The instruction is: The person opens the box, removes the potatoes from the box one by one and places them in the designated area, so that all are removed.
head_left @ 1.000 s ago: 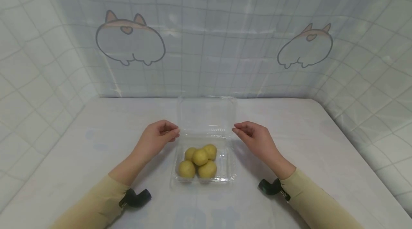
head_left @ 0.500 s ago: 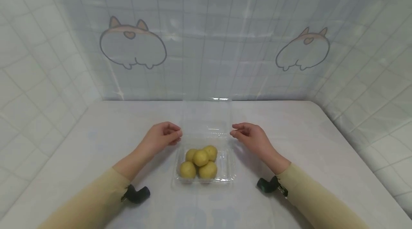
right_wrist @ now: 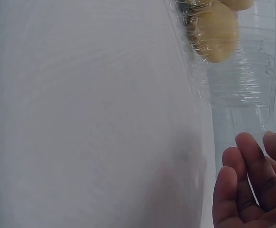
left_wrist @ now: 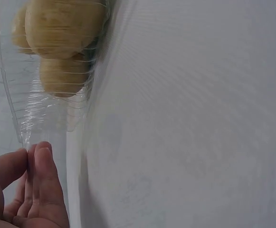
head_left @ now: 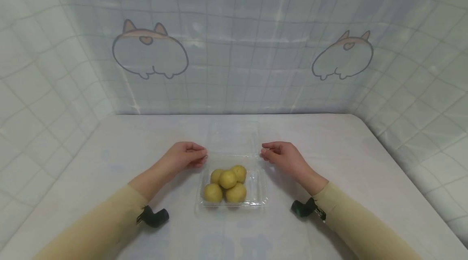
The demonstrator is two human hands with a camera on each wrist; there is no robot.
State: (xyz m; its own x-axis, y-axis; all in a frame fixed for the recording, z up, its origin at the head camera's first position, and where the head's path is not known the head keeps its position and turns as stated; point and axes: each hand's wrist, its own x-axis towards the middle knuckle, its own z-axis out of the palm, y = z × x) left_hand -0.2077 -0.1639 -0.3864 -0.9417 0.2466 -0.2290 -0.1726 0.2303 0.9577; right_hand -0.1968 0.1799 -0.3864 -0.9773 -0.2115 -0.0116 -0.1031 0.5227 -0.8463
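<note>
A clear plastic clamshell container (head_left: 257, 187) stands on the table, holding several yellow-brown potatoes (head_left: 228, 179) piled toward its left side. Its see-through lid (head_left: 234, 136) is folded back, away from the person. At the lid's left edge, near the hinge, my left hand (head_left: 185, 155) pinches the plastic between thumb and fingers, as the left wrist view shows. On the opposite edge, my right hand (head_left: 283, 155) has its thumb and index finger at the plastic in a pinch, the other fingers loosely bent beside it. The potatoes rest below and between both hands.
A white cloth covers the table (head_left: 351, 158). Behind it rises a grid-patterned curtain (head_left: 234, 48) with two cartoon animal drawings, and similar sheets flank both sides. Dark wrist cameras (head_left: 155, 216) sit at the cuffs of the beige sleeves (head_left: 98, 215).
The lid has tipped farther back and down, away from the person, its far edge now lower and narrower in view. Both hands have lowered slightly with it. The potatoes have stayed put.
</note>
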